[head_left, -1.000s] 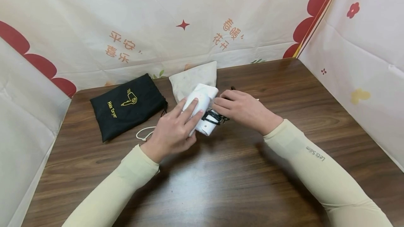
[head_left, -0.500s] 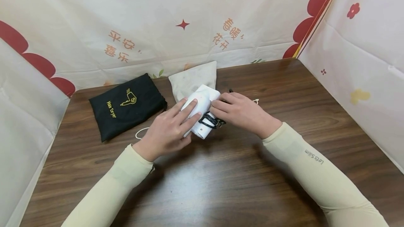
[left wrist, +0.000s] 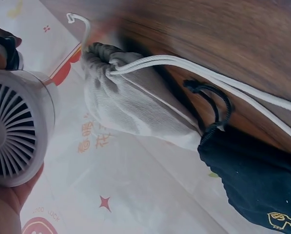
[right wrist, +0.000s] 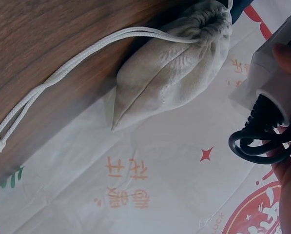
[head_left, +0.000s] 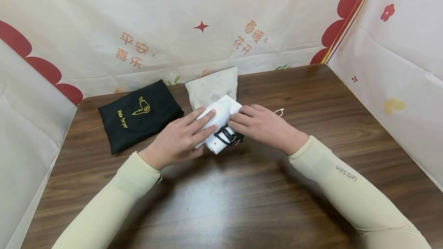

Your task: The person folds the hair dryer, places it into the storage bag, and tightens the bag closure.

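In the head view a white hair dryer (head_left: 221,111) is tilted over the table between both hands. My left hand (head_left: 180,137) grips it from the left, fingers spread across its top. On the right my right hand (head_left: 266,126) has its fingers curled at the black cord (head_left: 226,135), which is looped in a bundle against the dryer. The left wrist view shows the dryer's round vent grille (left wrist: 18,126) at the left edge. In the right wrist view, the looped cord hangs from its ribbed sleeve (right wrist: 262,114). The right fingertips are partly hidden.
Behind the dryer lies a pale drawstring pouch (head_left: 212,86), its white string (head_left: 279,111) emerging past the right hand. A black "Hair Dryer" pouch (head_left: 155,103) lies at the back left. Printed white cloth (head_left: 187,3) stands along the edges of the wooden table (head_left: 221,203).
The dryer and cord bundle have shifted slightly left and toward me, with the left hand moving along. A dark piece visible behind the right hand earlier is now out of sight.
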The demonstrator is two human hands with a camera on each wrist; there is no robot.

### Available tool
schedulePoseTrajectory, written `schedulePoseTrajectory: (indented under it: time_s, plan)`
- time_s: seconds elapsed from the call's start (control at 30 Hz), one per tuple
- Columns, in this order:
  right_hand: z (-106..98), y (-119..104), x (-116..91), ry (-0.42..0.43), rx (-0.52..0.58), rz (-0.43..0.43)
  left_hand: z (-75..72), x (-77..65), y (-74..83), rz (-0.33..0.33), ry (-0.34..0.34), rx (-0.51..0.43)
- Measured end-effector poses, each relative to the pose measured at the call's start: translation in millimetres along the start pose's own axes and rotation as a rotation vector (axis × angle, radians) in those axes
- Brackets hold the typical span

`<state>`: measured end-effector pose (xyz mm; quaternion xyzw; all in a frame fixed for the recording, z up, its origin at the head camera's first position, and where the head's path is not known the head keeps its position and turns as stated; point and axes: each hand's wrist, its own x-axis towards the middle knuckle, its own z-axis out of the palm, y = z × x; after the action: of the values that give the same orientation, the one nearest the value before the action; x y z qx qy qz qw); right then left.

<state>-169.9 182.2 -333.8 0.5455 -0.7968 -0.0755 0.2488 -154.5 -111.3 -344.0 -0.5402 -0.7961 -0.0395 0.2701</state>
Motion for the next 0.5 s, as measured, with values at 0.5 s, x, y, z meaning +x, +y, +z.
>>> schedulePoseTrajectory:
  time_s: [0.5]
  plan:
    - [0.5, -7.5, 2.5, 0.014, 0.027, -0.010, -3.7, -3.5, -9.8, 0.036, -0.035, -0.053]
